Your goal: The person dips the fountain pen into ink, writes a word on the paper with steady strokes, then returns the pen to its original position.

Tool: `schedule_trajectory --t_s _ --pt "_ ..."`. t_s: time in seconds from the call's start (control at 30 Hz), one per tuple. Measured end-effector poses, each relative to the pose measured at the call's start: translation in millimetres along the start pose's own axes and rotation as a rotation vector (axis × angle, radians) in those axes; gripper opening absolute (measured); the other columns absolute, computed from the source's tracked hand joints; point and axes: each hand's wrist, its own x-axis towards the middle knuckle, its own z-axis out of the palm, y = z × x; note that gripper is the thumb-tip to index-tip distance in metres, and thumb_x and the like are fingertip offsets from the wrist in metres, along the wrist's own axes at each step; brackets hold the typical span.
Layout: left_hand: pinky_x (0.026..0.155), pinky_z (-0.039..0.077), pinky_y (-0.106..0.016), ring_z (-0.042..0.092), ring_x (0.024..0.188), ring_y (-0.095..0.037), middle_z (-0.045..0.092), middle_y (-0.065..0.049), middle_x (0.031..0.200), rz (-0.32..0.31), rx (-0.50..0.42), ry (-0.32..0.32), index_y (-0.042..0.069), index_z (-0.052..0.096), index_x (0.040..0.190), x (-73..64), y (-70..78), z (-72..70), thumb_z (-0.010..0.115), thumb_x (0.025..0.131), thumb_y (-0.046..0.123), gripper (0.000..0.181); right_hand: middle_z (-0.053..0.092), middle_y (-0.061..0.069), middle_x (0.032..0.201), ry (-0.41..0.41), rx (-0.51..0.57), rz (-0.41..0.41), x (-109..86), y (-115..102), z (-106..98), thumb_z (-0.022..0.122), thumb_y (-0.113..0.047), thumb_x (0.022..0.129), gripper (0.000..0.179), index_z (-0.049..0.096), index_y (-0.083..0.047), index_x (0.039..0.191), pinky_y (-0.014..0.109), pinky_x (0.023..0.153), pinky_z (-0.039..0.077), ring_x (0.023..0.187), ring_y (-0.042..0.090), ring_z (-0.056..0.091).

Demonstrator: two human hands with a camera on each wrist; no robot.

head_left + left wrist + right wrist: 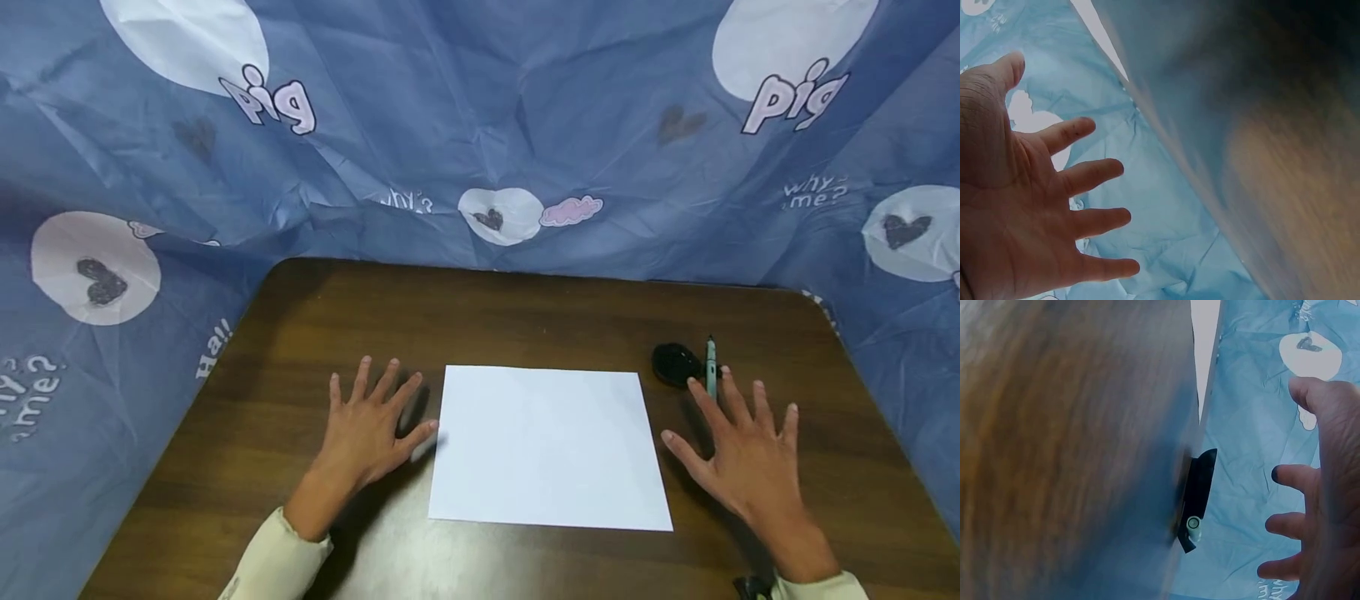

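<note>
Left hand (pixel 366 432): grip wide, fingers spread and thumb extended, held palm down above the worktop (pixel 480 315). Its thumb tip is just beside the left edge of a white sheet of paper (pixel 549 450). The sheet lies flat on the worktop between the two hands, long sides running left to right.

Right hand (pixel 756 467): grip likewise wide, fingers spread, held above the worktop to the right of the sheet, thumb tip near its right edge. A pale green pen (pixel 711 365), dark tip pointing away from the person, lies across the right part of a rounded black object (pixel 672 364) of undetermined type. In the head view the right index finger overlaps the pen's near end; the right wrist view shows hand and pen apart.

Beyond the worktop hangs a blue printed cloth (pixel 487 108). Both sleeves (pixel 281 557) are cream.
</note>
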Motion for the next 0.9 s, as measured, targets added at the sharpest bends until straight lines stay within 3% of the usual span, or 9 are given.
schedule_trajectory --t_s 0.1,0.27,0.37,0.47,0.63,0.9 --pt "0.106 0.006 -0.077 0.015 0.148 -0.045 0.033 -0.013 0.159 0.003 0.006 -0.013 0.023 0.045 0.152 1.1 0.7 -2.7 0.054 0.09 0.069 0.077 0.029 0.024 0.158 0.03 0.003 0.006 1.9 0.8 -0.9 0.062 -0.065 0.086 0.083 0.039 -0.023 0.154 0.079 0.103 0.0 0.14 0.059 0.021" --pt "0.101 0.0 -0.082 0.01 0.148 -0.048 0.037 -0.015 0.157 0.055 0.035 -0.033 0.018 0.05 0.148 2.7 4.3 -4.4 0.06 0.086 0.068 0.08 0.054 0.032 0.132 0.26 0.043 0.0 8.5 4.8 0.4 0.077 -0.05 0.076 0.078 0.056 -0.003 0.134 0.079 0.096 0.026 0.121 0.059 0.047" --pt "0.1 0.0 -0.082 0.012 0.147 -0.049 0.04 -0.015 0.155 0.09 0.047 -0.074 0.017 0.053 0.146 2.0 7.6 -3.1 0.058 0.086 0.07 0.08 0.061 0.034 0.114 0.368 0.064 0.004 13.3 10.3 1.0 0.079 -0.04 0.071 0.072 0.06 0.007 0.123 0.072 0.079 0.04 0.099 0.057 0.057" --pt "0.1 0.001 -0.083 0.016 0.147 -0.049 0.041 -0.015 0.154 0.138 0.054 -0.106 0.017 0.053 0.146 1.1 11.2 0.7 0.058 0.087 0.069 0.079 0.061 0.035 0.1 0.406 0.077 0.024 16.7 18.0 0.9 0.078 -0.03 0.072 0.064 0.061 0.011 0.117 0.067 0.061 0.041 0.077 0.054 0.058" --pt "0.099 0.004 -0.083 0.019 0.146 -0.05 0.041 -0.014 0.154 0.198 0.075 -0.128 0.019 0.053 0.145 1.4 17.3 7.0 0.06 0.085 0.069 0.079 0.059 0.038 0.099 0.334 0.117 0.092 21.3 29.1 1.1 0.074 -0.015 0.078 0.049 0.059 0.012 0.116 0.065 0.054 0.04 0.068 0.053 0.055" --pt "0.1 0.006 -0.083 0.022 0.146 -0.046 0.042 -0.011 0.155 0.197 0.085 -0.16 0.019 0.054 0.145 2.4 22.3 6.5 0.062 0.085 0.068 0.078 0.058 0.033 0.098 0.116 0.141 0.217 30.1 40.7 4.5 0.07 -0.022 0.089 0.045 0.057 0.011 0.117 0.06 0.055 0.042 0.072 0.046 0.057"
